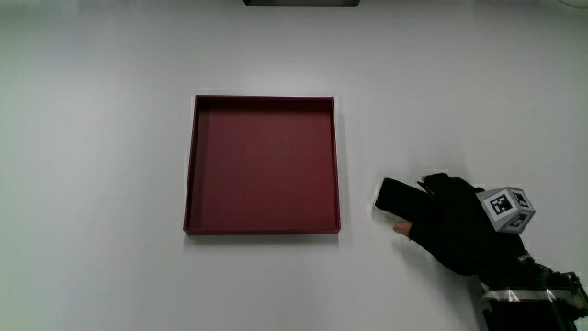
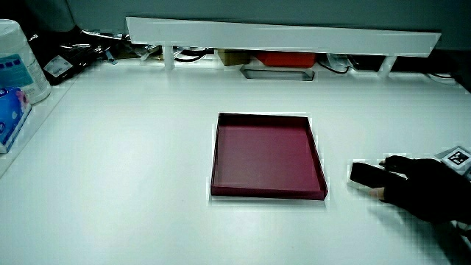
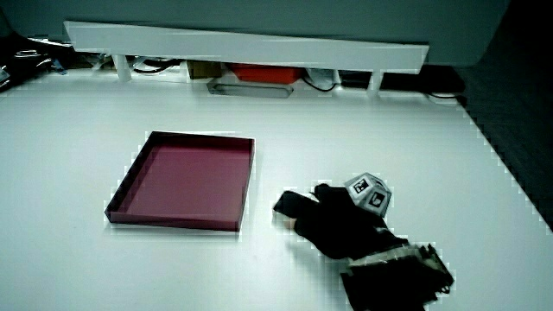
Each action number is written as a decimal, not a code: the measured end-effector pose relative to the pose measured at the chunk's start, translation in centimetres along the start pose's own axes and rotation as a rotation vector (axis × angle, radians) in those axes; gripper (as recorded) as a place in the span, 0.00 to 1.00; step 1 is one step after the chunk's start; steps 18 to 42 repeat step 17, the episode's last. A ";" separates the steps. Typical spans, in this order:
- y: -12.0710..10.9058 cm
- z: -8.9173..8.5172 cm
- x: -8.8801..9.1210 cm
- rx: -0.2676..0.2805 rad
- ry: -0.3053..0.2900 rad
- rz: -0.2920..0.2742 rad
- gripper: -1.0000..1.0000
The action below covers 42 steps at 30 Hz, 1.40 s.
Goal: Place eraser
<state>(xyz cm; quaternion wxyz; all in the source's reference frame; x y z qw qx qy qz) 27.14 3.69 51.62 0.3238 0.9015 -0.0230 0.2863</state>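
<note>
The grip, meaning the fingers of the gloved hand (image 1: 452, 232), is closed on one black eraser (image 1: 397, 195): the fingers lie across the end of it nearest the palm, a bare thumb tip shows just under it on the side toward the person, and the rest of the flat, dark block sticks out from the fingertips toward the tray. The eraser lies low on the white table (image 1: 101, 165), touching it or nearly so; which of the two cannot be told. No brand, label or writing can be read on it.

On the back of the hand sits one small cube (image 1: 507, 208) with black-and-white square patterns on its faces; these are codes, not letters. The forearm runs from the hand toward the person.

Just beside the free end of the eraser, with a narrow strip of bare table between them, lies one shallow square tray (image 1: 189, 165), dark red, with low walls and nothing in it. The eraser is outside it, level with the corner nearest the grip.

Both side views show the same: the hand (image 2: 423, 188) holding the eraser (image 2: 366, 174) next to the tray (image 2: 215, 158), and the hand (image 3: 341, 220), eraser (image 3: 288, 205) and tray (image 3: 130, 184) again.
</note>
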 end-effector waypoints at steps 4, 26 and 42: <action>0.2 0.8 -0.4 -0.022 -0.049 -0.003 0.09; 2.4 9.3 -6.9 0.065 -0.278 -0.124 0.00; 2.4 9.3 -6.9 0.065 -0.278 -0.124 0.00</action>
